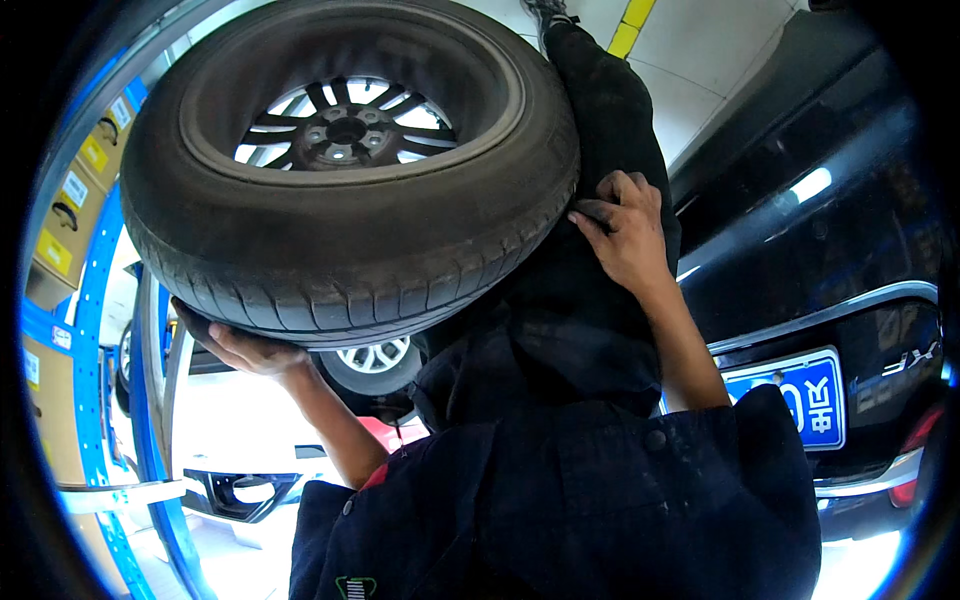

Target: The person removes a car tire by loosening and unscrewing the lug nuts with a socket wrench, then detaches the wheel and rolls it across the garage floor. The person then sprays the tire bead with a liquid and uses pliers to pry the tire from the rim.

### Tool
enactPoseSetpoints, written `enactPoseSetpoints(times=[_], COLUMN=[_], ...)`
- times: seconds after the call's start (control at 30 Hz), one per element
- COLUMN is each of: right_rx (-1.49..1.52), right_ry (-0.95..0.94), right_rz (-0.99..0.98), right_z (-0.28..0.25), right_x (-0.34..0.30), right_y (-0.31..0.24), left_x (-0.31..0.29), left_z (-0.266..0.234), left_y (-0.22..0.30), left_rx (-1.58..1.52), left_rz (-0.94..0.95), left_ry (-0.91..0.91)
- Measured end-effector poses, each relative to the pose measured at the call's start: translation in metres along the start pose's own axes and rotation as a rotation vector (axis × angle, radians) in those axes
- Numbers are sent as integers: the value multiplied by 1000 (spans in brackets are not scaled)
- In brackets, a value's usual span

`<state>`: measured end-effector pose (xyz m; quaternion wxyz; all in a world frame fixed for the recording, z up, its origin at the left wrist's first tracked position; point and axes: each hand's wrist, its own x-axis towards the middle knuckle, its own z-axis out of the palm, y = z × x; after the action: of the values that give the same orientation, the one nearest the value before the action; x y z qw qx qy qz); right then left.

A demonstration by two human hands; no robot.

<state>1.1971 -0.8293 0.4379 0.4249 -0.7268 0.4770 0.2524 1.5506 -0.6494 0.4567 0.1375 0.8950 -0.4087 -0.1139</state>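
A car wheel, a dark worn tyre (330, 240) on a multi-spoke rim (345, 130), fills the upper left, its hollow inner side turned up toward me. My left hand (245, 348) bears against the lower left of the tread, its fingers partly hidden under the tyre. At the tyre's right edge is my right hand (628, 225), with fingers curled and thumb and forefinger close together by the tread. Whether anything small sits between those fingertips cannot be made out. The wheel is close against my dark-trousered leg (610, 110).
To the right stands a black car (800, 200) with a blue number plate (790, 400). A blue shelf rack (95, 310) with cardboard boxes (65, 220) runs along the left. Behind the tyre are another wheel (375, 365) and a white car (240, 430). Yellow floor tape (628, 30) shows at the top.
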Motion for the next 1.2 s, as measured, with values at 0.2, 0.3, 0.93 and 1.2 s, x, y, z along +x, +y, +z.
enactPoseSetpoints(times=[0.2,0.3,0.93,1.2], right_rx=[117,152,229,329], right_ry=[-29,-75,183,196], right_rz=[-36,0,295,262], right_z=[-5,-7,25,30], right_x=[-2,1,-7,-11], right_y=[-2,-4,-16,-15], left_x=[-5,-10,-9,-18], left_z=[-14,-12,-13,-19], left_y=[-29,-32,-25,-49], left_rx=[156,81,187,243], left_rz=[165,63,76,216], left_ry=[-25,-79,-41,-6])
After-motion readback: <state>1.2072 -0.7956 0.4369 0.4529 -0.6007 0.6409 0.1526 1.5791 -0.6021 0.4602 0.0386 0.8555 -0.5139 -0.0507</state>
